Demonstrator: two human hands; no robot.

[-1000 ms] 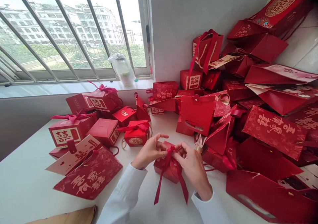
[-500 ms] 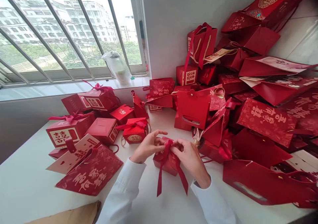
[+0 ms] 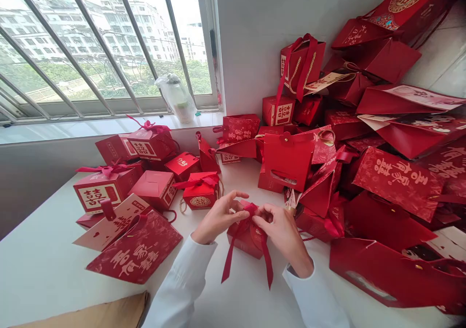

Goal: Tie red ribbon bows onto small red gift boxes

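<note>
In front of me on the white table stands a small red gift box (image 3: 244, 244). A dark red ribbon (image 3: 268, 265) is tied on its top, and its two tails hang down over the near side. My left hand (image 3: 221, 217) pinches the ribbon at the knot from the left, thumb against it and the index finger raised. From the right, my right hand (image 3: 279, 226) has its thumb and bent fingers closed on the ribbon beside the knot. The fingers partly hide the knot and the box top.
A red box with a round gold emblem (image 3: 200, 192) sits left of my hands, near more boxes. Flat red bags (image 3: 134, 250) lie at left, by brown cardboard (image 3: 94, 313). A large heap of red bags (image 3: 396, 177) fills the right. A bagged cup (image 3: 177, 100) stands on the sill.
The ribbon tails have swung a little left and spread. Both hands remain at the knot, with the right fingers slightly shifted. The view has turned slightly left.
</note>
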